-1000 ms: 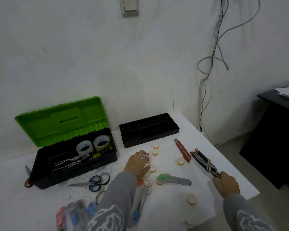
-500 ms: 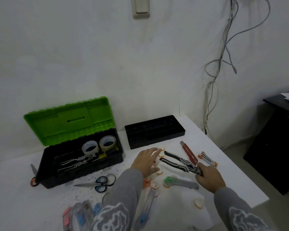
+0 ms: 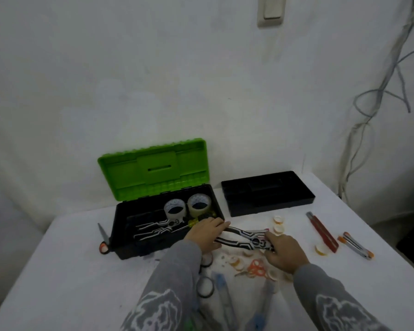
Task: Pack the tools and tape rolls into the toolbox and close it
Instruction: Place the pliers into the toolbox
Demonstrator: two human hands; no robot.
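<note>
nearest the viewer, two blue-handled cutters point(image 3: 222, 292), blurred, lie on the white table point(image 3: 69, 271) between the grey sleeves; a black tape ring point(image 3: 204, 286) lies just beside the left sleeve; orange scissors point(image 3: 256, 271) lie just before the hands, with small tape rolls point(image 3: 279, 229) scattered around them; right hand point(image 3: 285, 253), fingers curled, grips the head end of the black-and-white pliers point(image 3: 243, 238); left hand point(image 3: 207, 235), fingers bent over the handle ends, holds the other end; the pliers span the gap between the two hands, handles at the front right corner of the toolbox point(image 3: 141, 244); further right, a red utility knife point(image 3: 322, 231) and a small orange-tipped tool point(image 3: 356, 244) lie apart on the table; the toolbox stands open, green lid point(image 3: 153, 170) raised towards the wall; inside lie a second pair of pliers point(image 3: 155, 229), a yellow-handled screwdriver point(image 3: 194, 219) and two large tape rolls point(image 3: 175, 209) side by side at the back right; a pair of scissors point(image 3: 102, 235) lies at its left end; a black tray point(image 3: 265, 194) sits to the right of the toolbox, near the wall.
</note>
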